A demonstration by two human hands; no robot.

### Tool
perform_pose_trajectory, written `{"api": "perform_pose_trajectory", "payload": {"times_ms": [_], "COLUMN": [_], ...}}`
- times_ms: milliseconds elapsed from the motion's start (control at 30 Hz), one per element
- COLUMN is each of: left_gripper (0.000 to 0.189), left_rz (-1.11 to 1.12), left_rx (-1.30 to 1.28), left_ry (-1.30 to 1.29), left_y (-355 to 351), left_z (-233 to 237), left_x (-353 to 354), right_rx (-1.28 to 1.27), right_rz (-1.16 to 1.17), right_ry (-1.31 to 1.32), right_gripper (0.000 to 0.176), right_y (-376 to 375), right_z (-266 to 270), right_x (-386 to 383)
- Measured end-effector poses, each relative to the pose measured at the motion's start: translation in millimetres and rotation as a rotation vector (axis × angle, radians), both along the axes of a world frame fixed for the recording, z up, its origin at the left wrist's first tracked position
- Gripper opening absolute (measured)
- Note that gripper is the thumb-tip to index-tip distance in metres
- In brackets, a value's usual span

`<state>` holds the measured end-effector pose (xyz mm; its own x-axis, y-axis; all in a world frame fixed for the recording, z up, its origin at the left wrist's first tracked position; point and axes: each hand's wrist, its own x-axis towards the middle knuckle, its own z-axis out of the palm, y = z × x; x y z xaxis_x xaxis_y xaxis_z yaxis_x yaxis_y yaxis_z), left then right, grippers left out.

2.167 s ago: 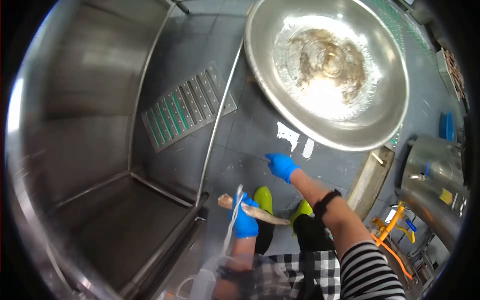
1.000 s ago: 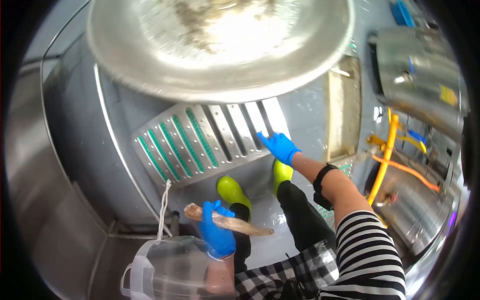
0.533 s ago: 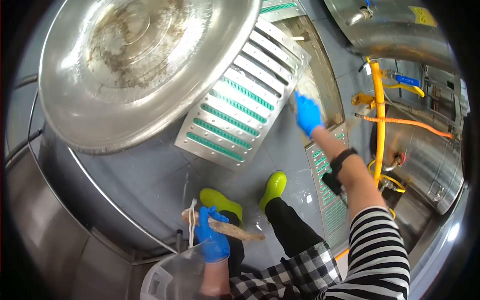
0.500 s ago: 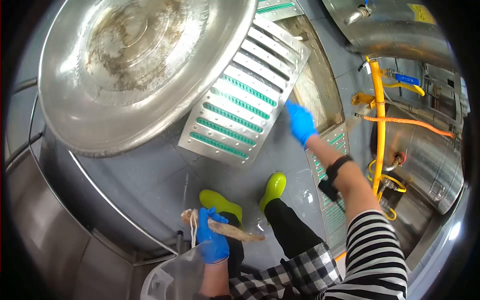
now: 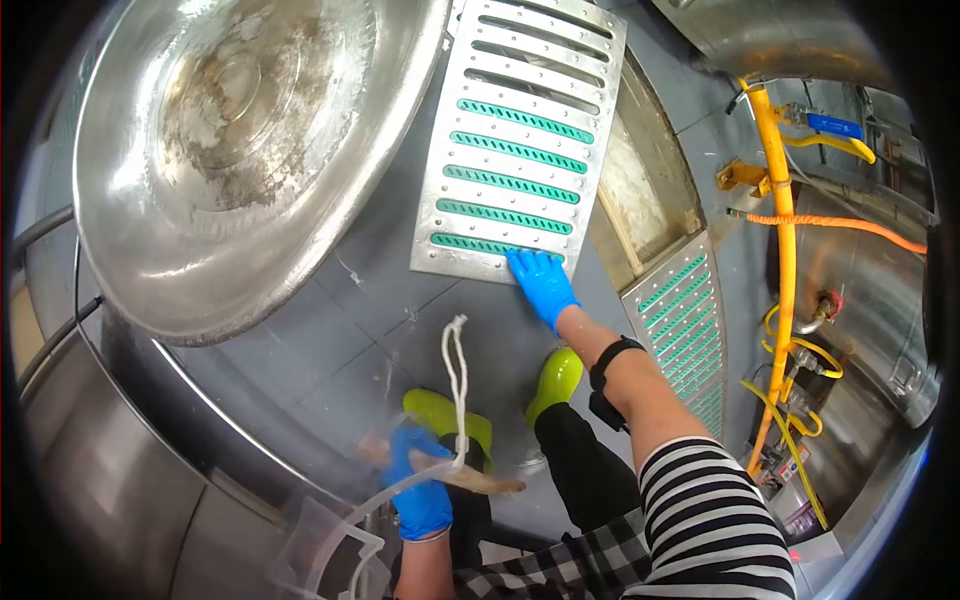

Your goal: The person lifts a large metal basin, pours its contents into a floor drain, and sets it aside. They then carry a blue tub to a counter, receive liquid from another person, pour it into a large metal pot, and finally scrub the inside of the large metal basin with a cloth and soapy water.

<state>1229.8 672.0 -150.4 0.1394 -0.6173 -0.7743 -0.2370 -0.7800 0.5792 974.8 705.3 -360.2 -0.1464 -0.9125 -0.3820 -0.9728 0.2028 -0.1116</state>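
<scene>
Well, at lower ctr my L hand (image 5: 420, 492) has its fingers clenched round a tan stick (image 5: 487, 482), white cord (image 5: 462, 420) crossing in front. My R hand (image 5: 541, 286) touches the slotted grate (image 5: 508, 200) at upper ctr, near its bottom edge; can't tell if fingers grip.

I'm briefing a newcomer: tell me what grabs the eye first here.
First, the big, brown-stained metal basin at upper left. Next, the slotted metal panel at upper centre, with the blue-gloved right hand at its lower edge. Then the bright yellow pipe down the right side.
</scene>
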Motion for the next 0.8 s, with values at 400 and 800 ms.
{"api": "perform_pose_trajectory", "payload": {"times_ms": [400, 800], "left_gripper": [0.029, 0.025], "left_rz": [0.350, 0.396], "left_rx": [0.185, 0.111], "left_ry": [0.297, 0.125], "left_y": [-21, -28], "left_z": [18, -2], "left_x": [-17, -7], "right_rx": [0.051, 0.133], "right_rz": [-0.311, -0.453], "right_ry": [0.180, 0.212], "right_gripper": [0.047, 0.070], "right_y": [96, -21], "right_z": [40, -24], "right_x": [-158, -65]}}
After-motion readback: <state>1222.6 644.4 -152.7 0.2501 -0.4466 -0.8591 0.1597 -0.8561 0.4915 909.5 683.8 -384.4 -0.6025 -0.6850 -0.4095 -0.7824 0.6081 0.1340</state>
